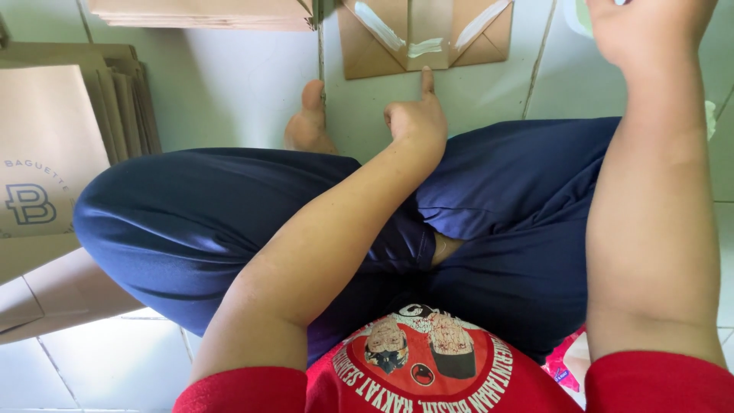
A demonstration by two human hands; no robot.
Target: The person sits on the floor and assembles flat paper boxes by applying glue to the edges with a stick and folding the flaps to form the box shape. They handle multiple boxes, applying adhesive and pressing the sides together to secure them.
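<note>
Stack of flat brown paper bags [53, 138], left; second stack of bags [202, 14], top; pale tiled floor [245, 84]; pink packet [564, 365], lower right.

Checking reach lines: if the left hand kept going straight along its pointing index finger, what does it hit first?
The left hand already has its fingertip at the near edge of the folded brown paper piece with white glue streaks. Going on, it would slide onto that paper's middle flap. Actual contact is unclear from this view.
</note>
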